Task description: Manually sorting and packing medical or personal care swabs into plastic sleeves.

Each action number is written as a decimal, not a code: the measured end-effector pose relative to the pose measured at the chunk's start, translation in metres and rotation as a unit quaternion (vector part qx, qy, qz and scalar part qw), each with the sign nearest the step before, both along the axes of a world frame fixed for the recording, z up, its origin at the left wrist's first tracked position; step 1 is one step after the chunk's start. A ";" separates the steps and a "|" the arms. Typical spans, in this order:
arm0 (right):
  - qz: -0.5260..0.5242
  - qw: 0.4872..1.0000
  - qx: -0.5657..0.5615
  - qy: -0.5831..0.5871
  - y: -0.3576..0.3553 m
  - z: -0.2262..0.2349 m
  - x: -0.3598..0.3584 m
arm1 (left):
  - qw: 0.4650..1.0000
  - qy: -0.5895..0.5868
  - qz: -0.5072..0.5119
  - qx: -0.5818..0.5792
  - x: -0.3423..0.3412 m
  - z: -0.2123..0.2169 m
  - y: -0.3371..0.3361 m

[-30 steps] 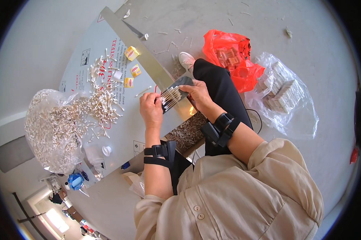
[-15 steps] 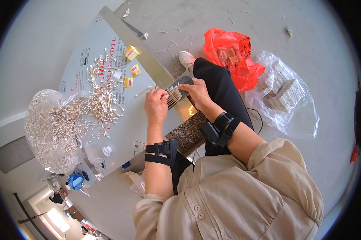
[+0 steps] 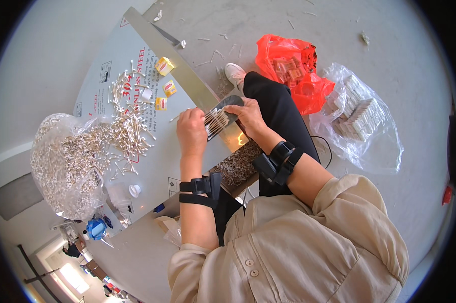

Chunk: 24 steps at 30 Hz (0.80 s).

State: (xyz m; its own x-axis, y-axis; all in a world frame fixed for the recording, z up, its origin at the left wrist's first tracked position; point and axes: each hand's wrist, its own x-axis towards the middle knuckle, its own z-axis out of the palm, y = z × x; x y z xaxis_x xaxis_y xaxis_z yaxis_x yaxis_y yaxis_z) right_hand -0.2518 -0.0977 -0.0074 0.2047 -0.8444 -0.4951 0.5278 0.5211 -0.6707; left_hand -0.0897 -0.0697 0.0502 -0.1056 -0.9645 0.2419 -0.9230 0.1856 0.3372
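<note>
Right hand (image 3: pixel 252 117) pinching the dark plate (image 3: pixel 234 103), thumb on top, pressing the near ends of a swab row (image 3: pixel 218 121). Left hand (image 3: pixel 191 131) fingers curled together at the row's other ends; can't tell if they pinch anything.

Big to small: film-covered table (image 3: pixel 157 169) on the left, reaching under the left hand. Loose swab heap (image 3: pixel 129 136) on it, left of both hands; left hand is clearly nearer, well apart from it. Plate tilts up and right, past the right thumb. Row sits on it, between the hands, sticks slanting lower left to upper right: key relation, long axis spans left fingertips to right thumb. Lone swab (image 3: pixel 174 119) just left of the left hand.
</note>
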 end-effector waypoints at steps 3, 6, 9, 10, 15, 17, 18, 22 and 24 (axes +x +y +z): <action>0.000 1.000 0.002 -0.005 0.000 0.000 -0.001 | 0.992 0.080 0.101 0.014 0.011 0.002 0.006; -0.001 1.000 0.007 0.000 0.000 0.002 0.001 | 0.965 0.176 0.159 0.108 0.024 -0.002 0.011; 0.000 1.000 0.010 0.004 0.000 0.003 0.001 | 0.983 0.102 0.141 0.048 0.024 -0.009 0.017; 0.003 1.000 0.008 0.004 0.001 0.004 0.002 | 0.983 0.102 0.142 0.047 0.023 -0.010 0.019; 0.002 1.000 0.004 0.005 0.000 0.000 0.001 | 0.964 0.202 0.133 0.107 0.002 -0.005 0.028; 0.000 1.000 0.003 0.003 0.000 0.000 0.002 | 0.974 0.162 0.121 0.104 0.000 -0.004 0.028; -0.003 1.000 0.000 0.004 0.000 -0.001 0.002 | 0.982 0.121 0.108 0.101 0.000 -0.004 0.027; -0.005 1.000 -0.002 0.004 0.000 0.000 0.001 | 0.996 0.045 0.059 0.056 -0.001 -0.001 0.022; 0.000 1.000 0.001 0.007 0.000 0.000 0.001 | 0.995 0.039 0.067 0.070 0.001 -0.001 0.020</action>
